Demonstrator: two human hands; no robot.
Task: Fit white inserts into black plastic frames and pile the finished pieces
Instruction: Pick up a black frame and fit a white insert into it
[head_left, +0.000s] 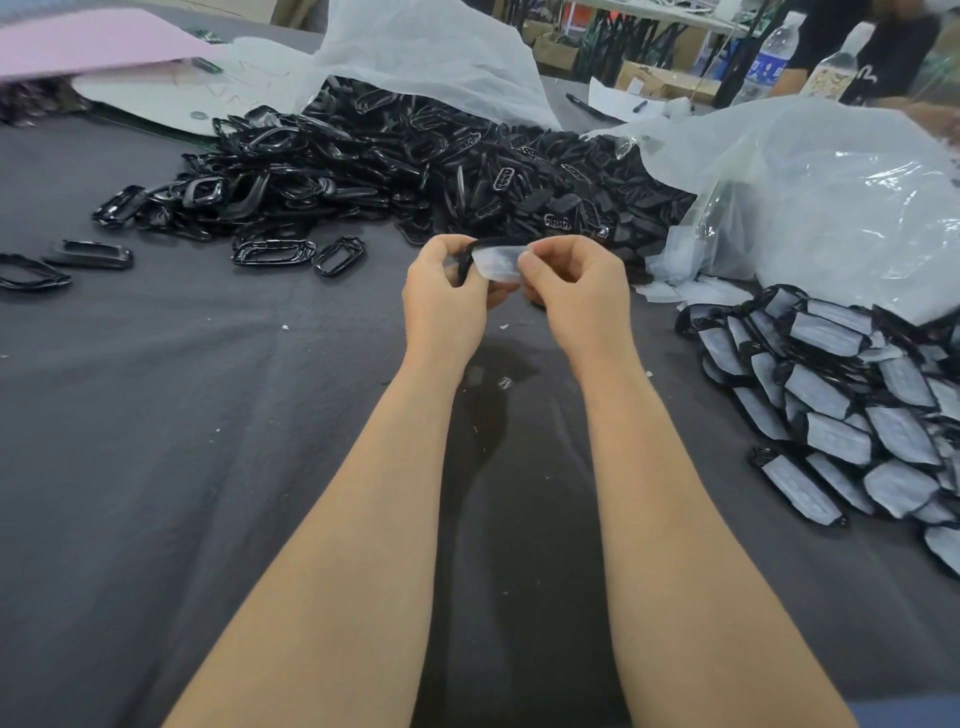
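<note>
Covering nearly all the view, dark grey cloth-covered table (156, 415) runs back to a cluttered workshop: cardboard boxes and 2 clear plastic water bottles (771, 57) at far right, blurred. Large crumpled translucent white plastic bag (841, 197) sits far right, a second one (426, 57) at far centre. Big heap of black plastic frames (415, 171) spills from between them toward the left, with about 4 loose black frames (272, 253) scattered near the left edge. Pale pink flat sheet (88, 41) at far left corner. Pile of finished pieces (841, 415), black rims with white faces, lies at right and runs out of view. Loose white inserts (675, 249) lie just beside the heap.

Open cloth: wide bare stretch left of the arms, narrower strip between right arm and finished pile. Dark patch (493, 405) on cloth between forearms.

Left hand (447, 296) has fingers curled round the left end of a black oval plastic frame (465, 260). Right hand (576, 291) pinches the right end of a white translucent insert (501, 262) with thumb and forefinger. Insert touches the frame, both held above the cloth, centre, just in front of the heap.
</note>
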